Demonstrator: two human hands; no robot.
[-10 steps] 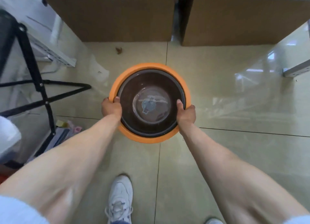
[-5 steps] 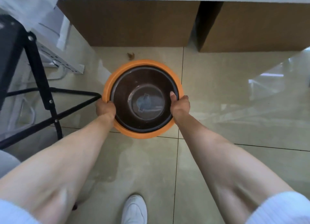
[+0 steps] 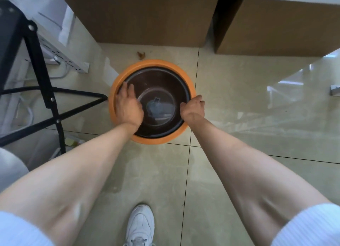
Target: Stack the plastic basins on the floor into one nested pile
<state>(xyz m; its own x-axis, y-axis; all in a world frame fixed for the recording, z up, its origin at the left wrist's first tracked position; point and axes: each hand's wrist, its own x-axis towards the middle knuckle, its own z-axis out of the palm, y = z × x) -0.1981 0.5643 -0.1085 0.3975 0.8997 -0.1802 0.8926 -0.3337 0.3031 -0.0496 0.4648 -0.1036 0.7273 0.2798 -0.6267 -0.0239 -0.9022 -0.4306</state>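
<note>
An orange basin sits on the tiled floor with a dark brown basin nested inside it. A clear inner basin or lid with a grey label shows at the bottom of the brown one. My left hand lies flat, fingers spread, on the left inner wall and rim of the brown basin. My right hand grips the right rim of the brown basin, thumb inside.
Two cardboard boxes stand just behind the basins. A black metal stand and a white perforated rail are at the left. A dry leaf lies behind the basin. My white shoe is below.
My left hand has let go of the left rim and moved inward, now flat on the brown basin's inside. The right hand keeps its grip. The view has shifted slightly.
</note>
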